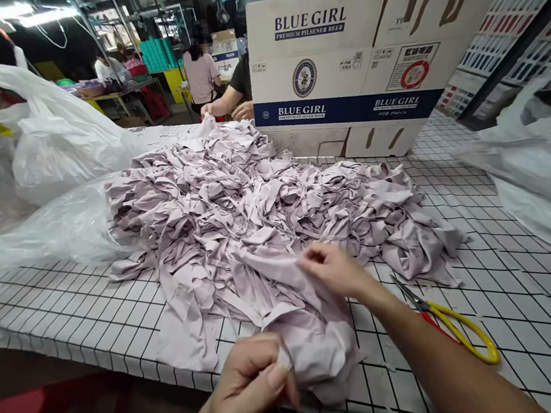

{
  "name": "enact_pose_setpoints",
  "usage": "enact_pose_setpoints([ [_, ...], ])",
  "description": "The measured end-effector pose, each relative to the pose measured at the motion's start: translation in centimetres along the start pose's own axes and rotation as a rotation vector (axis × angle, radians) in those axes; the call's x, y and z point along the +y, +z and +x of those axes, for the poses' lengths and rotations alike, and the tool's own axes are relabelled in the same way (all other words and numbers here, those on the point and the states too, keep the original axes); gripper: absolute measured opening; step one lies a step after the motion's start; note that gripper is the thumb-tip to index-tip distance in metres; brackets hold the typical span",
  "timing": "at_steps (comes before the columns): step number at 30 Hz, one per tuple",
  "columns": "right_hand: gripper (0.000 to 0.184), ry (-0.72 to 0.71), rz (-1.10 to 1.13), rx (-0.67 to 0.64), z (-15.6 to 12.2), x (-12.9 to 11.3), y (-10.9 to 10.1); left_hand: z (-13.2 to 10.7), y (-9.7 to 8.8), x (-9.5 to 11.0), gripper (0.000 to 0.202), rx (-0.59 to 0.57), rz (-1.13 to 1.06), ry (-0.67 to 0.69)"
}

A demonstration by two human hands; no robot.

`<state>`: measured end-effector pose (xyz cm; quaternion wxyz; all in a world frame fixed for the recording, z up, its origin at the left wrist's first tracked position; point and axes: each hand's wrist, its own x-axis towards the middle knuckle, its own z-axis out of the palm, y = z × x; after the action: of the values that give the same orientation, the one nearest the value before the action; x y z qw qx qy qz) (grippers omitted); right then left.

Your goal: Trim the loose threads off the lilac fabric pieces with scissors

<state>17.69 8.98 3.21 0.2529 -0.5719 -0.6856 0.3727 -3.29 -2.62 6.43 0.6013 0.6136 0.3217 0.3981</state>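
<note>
A big heap of pale lilac fabric pieces (256,209) covers the middle of the white grid-patterned table (519,310). My left hand (250,387) is at the table's near edge, fingers pinched shut on a bunched lilac fabric piece (316,349) that hangs over the edge. My right hand (336,269) is a little farther in, fingers curled and pinching the same lilac fabric at the heap's front. Yellow-handled scissors (450,322) lie on the table just right of my right forearm.
A Blue Girl beer carton (353,63) stands behind the heap. Clear plastic bags lie at the left (52,147) and at the right (542,167). Another person's hands (236,107) rest at the table's far edge; more people work in the background.
</note>
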Motion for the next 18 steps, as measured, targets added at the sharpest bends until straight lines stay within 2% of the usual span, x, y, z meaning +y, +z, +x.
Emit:
enact_pose_setpoints([
  [5,0.043,0.072,0.062,0.263,-0.5,2.3,-5.4,-1.1,-1.9,3.2,0.041,0.001,0.009,0.182],
  [8,0.038,0.101,0.035,0.445,-1.8,2.7,-8.0,-0.5,-2.7,4.6,0.041,0.073,0.001,0.258],
  [10,0.029,0.107,0.009,0.498,-2.7,2.4,-8.8,0.4,-3.1,5.1,0.040,0.088,-0.041,0.303],
  [12,0.021,0.093,-0.013,0.459,-3.5,1.6,-8.7,1.4,-3.2,5.3,0.038,0.071,-0.123,0.315],
  [14,0.022,0.042,-0.013,0.343,-4.2,0.2,-7.3,2.5,-3.0,5.5,0.037,0.057,-0.225,0.266],
  [16,0.032,-0.095,0.036,0.127,-4.6,-1.6,-5.1,3.5,-2.4,6.0,0.040,0.025,-0.318,0.177],
  [18,0.046,-0.298,0.128,-0.155,-4.5,-3.3,-2.6,4.3,-1.7,6.7,0.046,-0.042,-0.408,0.122],
])
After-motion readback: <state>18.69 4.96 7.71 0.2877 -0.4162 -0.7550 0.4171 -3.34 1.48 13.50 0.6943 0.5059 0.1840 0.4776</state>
